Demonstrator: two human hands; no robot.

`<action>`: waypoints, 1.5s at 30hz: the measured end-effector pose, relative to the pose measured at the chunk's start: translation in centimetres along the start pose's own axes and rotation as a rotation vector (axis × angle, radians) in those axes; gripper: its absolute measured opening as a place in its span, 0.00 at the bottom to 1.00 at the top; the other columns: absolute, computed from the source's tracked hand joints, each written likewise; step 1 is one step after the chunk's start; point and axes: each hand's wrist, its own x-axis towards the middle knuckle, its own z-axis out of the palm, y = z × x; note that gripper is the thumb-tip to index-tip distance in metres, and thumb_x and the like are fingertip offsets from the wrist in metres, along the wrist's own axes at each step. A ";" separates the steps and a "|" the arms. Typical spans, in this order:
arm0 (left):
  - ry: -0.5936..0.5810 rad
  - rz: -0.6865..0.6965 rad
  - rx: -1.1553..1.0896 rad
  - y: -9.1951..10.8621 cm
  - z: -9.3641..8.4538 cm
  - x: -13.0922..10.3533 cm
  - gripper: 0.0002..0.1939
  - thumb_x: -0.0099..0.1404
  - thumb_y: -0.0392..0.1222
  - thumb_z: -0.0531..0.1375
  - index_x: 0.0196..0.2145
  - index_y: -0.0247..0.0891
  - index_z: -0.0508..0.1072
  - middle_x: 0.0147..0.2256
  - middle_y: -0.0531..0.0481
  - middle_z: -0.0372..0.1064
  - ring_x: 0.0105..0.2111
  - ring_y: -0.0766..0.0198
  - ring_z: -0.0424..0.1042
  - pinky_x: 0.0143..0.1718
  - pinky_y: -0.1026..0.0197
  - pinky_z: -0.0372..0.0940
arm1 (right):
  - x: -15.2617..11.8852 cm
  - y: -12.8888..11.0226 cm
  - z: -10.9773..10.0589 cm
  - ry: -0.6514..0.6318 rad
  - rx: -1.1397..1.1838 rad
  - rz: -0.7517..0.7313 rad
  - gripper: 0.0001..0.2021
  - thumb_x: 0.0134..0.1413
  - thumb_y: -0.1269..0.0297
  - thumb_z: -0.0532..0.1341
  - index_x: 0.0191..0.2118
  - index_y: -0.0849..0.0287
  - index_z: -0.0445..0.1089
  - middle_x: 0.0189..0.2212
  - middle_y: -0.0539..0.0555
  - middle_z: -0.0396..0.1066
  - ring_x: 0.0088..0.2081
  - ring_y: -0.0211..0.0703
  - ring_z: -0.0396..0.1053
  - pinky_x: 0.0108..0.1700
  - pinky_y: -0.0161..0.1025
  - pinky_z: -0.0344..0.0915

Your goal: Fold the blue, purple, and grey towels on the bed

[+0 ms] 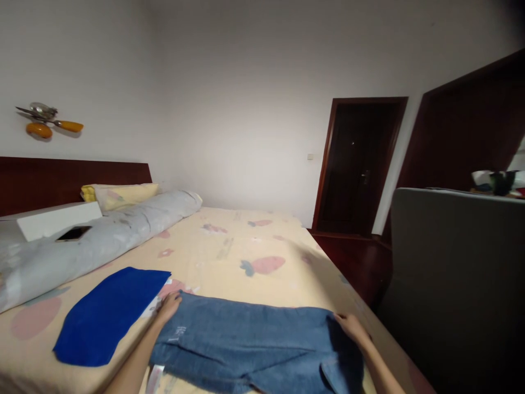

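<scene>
A blue denim garment [246, 334] lies spread sideways across the bed in front of me, with creases along its lower part and small pale lettering near its left end. I cannot make out for certain what kind of garment it is. My left hand [169, 307] has its fingers closed on the upper left corner. At the upper right corner, my right hand [351, 328] pinches the denim's edge, with a dark shadow falling over the cloth beside it. A bright blue folded cloth [112, 317] lies flat to the left of my left hand, apart from it.
The bed [221, 249] has a yellow sheet with a strawberry print. A grey rolled bedding bundle [143, 221] crosses its left side, bearing a phone [74, 233] and touching a white box [59, 220]. A pillow [123, 195] is behind. A dark grey panel [455, 284] stands at right.
</scene>
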 end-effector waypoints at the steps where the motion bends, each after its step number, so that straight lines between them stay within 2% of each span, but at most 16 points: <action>1: 0.003 0.010 -0.016 -0.1 0.0 0.2 0.18 0.67 0.47 0.59 0.52 0.38 0.68 0.52 0.45 0.67 0.47 0.57 0.71 0.47 0.48 0.69 | 0.1 0.2 0.0 -0.029 0.016 0.009 0.13 0.32 0.53 0.59 0.19 0.56 0.74 0.24 0.58 0.78 0.33 0.58 0.77 0.40 0.48 0.70; 4: 0.019 0.029 -0.052 -0.2 0.2 0.8 0.18 0.67 0.47 0.59 0.52 0.38 0.68 0.52 0.45 0.67 0.48 0.56 0.70 0.47 0.47 0.69 | 0.4 0.5 0.3 -0.080 0.073 0.024 0.16 0.33 0.51 0.58 0.19 0.58 0.74 0.25 0.61 0.78 0.35 0.60 0.77 0.41 0.49 0.70; 11: 0.089 0.050 -0.089 0.1 0.6 3.0 0.19 0.67 0.47 0.60 0.52 0.38 0.68 0.54 0.45 0.66 0.50 0.55 0.69 0.50 0.45 0.67 | 2.0 0.4 0.7 -0.015 0.122 0.011 0.19 0.37 0.54 0.54 0.29 0.61 0.77 0.35 0.62 0.79 0.44 0.57 0.76 0.47 0.45 0.70; 13: 0.103 0.063 -0.084 0.3 0.5 3.7 0.18 0.67 0.44 0.59 0.53 0.38 0.68 0.57 0.44 0.64 0.54 0.54 0.66 0.54 0.44 0.64 | 2.7 0.2 0.6 0.004 0.116 0.000 0.23 0.39 0.56 0.52 0.34 0.63 0.78 0.39 0.63 0.79 0.46 0.55 0.75 0.49 0.45 0.69; 15: 0.110 0.075 -0.071 0.4 0.3 4.3 0.18 0.67 0.38 0.56 0.55 0.38 0.67 0.60 0.44 0.61 0.59 0.55 0.61 0.60 0.48 0.58 | 3.4 0.1 0.4 0.025 0.094 -0.022 0.26 0.40 0.57 0.51 0.40 0.66 0.77 0.46 0.65 0.76 0.50 0.54 0.73 0.53 0.45 0.66; 19: 0.101 0.083 -0.033 0.6 0.5 5.2 0.27 0.63 0.34 0.51 0.60 0.36 0.61 0.64 0.44 0.55 0.65 0.61 0.52 0.65 0.60 0.48 | 4.2 -0.3 0.9 0.067 0.004 -0.079 0.27 0.42 0.60 0.52 0.47 0.65 0.74 0.56 0.63 0.69 0.59 0.52 0.64 0.62 0.46 0.57; 22: 0.076 0.071 0.001 0.8 1.4 5.2 0.32 0.61 0.38 0.52 0.63 0.34 0.56 0.66 0.43 0.52 0.67 0.58 0.48 0.65 0.59 0.47 | 4.0 -0.4 2.1 0.069 -0.098 -0.107 0.28 0.41 0.63 0.53 0.50 0.62 0.72 0.59 0.60 0.66 0.62 0.51 0.60 0.63 0.46 0.55; 25: 0.043 0.038 0.043 0.9 2.2 4.6 0.35 0.60 0.41 0.54 0.65 0.37 0.54 0.67 0.44 0.49 0.67 0.55 0.45 0.65 0.53 0.47 | 3.0 -0.1 3.4 0.051 -0.220 -0.094 0.30 0.42 0.65 0.53 0.55 0.60 0.69 0.61 0.59 0.62 0.62 0.53 0.60 0.62 0.50 0.56; 30: 0.002 -0.068 0.138 0.6 2.7 2.8 0.33 0.63 0.45 0.53 0.65 0.38 0.54 0.69 0.39 0.40 0.68 0.46 0.42 0.62 0.37 0.47 | 0.8 0.3 4.2 0.051 -0.410 -0.050 0.29 0.49 0.62 0.52 0.58 0.64 0.65 0.63 0.66 0.58 0.62 0.67 0.57 0.58 0.66 0.56; 33: 0.027 -0.111 0.200 0.6 2.8 1.4 0.32 0.67 0.49 0.49 0.66 0.37 0.52 0.69 0.35 0.35 0.68 0.40 0.39 0.59 0.30 0.46 | -0.5 -0.6 4.3 0.089 -0.492 -0.083 0.29 0.54 0.60 0.49 0.61 0.66 0.61 0.64 0.71 0.54 0.64 0.68 0.52 0.58 0.70 0.52; 35: 0.050 -0.099 0.237 0.9 3.0 0.2 0.32 0.68 0.48 0.46 0.67 0.37 0.50 0.69 0.35 0.35 0.68 0.42 0.38 0.58 0.29 0.46 | -1.8 -1.6 4.6 0.093 -0.536 -0.149 0.28 0.56 0.61 0.48 0.62 0.64 0.59 0.66 0.69 0.51 0.65 0.65 0.50 0.59 0.68 0.50; 37: 0.056 -0.064 0.268 1.3 3.5 -1.5 0.31 0.68 0.45 0.46 0.67 0.37 0.50 0.69 0.36 0.36 0.68 0.47 0.38 0.59 0.32 0.46 | -4.0 -2.9 5.3 0.031 -0.561 -0.274 0.27 0.56 0.62 0.49 0.62 0.59 0.60 0.66 0.64 0.52 0.65 0.60 0.51 0.61 0.65 0.49; 40: 0.010 0.034 0.313 1.8 4.7 -4.9 0.30 0.66 0.43 0.48 0.65 0.41 0.55 0.69 0.41 0.40 0.68 0.52 0.41 0.60 0.36 0.46 | -8.6 -4.2 6.5 -0.187 -0.488 -0.472 0.26 0.57 0.59 0.50 0.62 0.51 0.60 0.63 0.58 0.59 0.62 0.54 0.59 0.61 0.58 0.52; 42: -0.026 0.097 0.335 1.7 5.4 -7.8 0.30 0.66 0.46 0.49 0.65 0.46 0.56 0.69 0.45 0.42 0.68 0.52 0.44 0.61 0.38 0.47 | -11.7 -4.3 6.7 -0.301 -0.412 -0.536 0.23 0.59 0.56 0.50 0.59 0.47 0.64 0.59 0.55 0.66 0.58 0.52 0.64 0.60 0.53 0.55; 43: -0.033 0.115 0.342 1.4 5.7 -9.2 0.30 0.66 0.48 0.49 0.65 0.48 0.56 0.68 0.46 0.43 0.67 0.53 0.44 0.61 0.39 0.48 | -13.1 -4.1 6.5 -0.319 -0.398 -0.549 0.21 0.59 0.56 0.50 0.56 0.46 0.67 0.56 0.54 0.69 0.56 0.53 0.66 0.59 0.52 0.56; 45: -0.018 0.132 0.352 0.2 5.9 -11.9 0.30 0.66 0.52 0.48 0.65 0.50 0.56 0.68 0.49 0.45 0.67 0.55 0.45 0.61 0.43 0.48 | -15.0 -3.2 5.6 -0.268 -0.425 -0.548 0.19 0.59 0.56 0.50 0.51 0.47 0.71 0.53 0.55 0.72 0.54 0.53 0.68 0.57 0.50 0.58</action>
